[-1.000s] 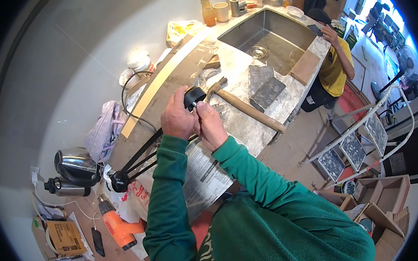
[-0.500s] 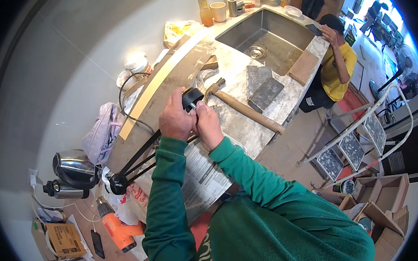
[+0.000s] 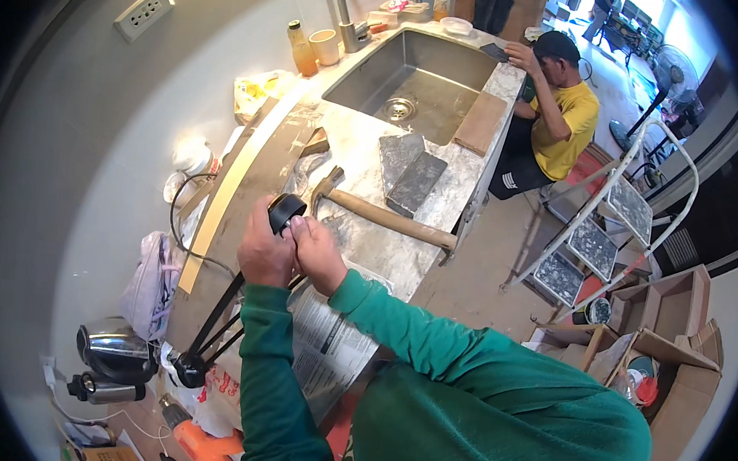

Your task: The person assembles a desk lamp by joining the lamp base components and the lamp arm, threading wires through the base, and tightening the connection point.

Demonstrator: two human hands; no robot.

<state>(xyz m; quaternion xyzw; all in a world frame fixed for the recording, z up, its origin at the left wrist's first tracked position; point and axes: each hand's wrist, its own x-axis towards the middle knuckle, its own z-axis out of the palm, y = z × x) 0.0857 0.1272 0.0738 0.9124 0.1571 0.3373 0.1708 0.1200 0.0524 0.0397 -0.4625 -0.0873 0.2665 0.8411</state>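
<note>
My left hand [image 3: 263,251] and my right hand [image 3: 317,251] are closed together around a small black round part [image 3: 283,209] at the top of a black tripod [image 3: 209,332]. The tripod's legs run down to the lower left across the stone countertop [image 3: 368,239]. Both arms wear green sleeves. Just beyond my hands lies a hammer with a wooden handle [image 3: 391,221], its head pointing toward the wall. A sheet of newspaper [image 3: 328,350] lies under my right forearm.
Two dark stone tiles [image 3: 411,170] and a steel sink [image 3: 416,81] lie farther along the counter. A long wooden strip [image 3: 228,192] runs by the wall. A person in a yellow shirt [image 3: 562,115] crouches at the counter's end. A stepladder [image 3: 605,236], cardboard boxes [image 3: 668,316], a kettle [image 3: 117,349] and an orange drill [image 3: 204,444] stand around.
My hands stay on the black part with only small shifts of the fingers. The view has tilted slightly.
</note>
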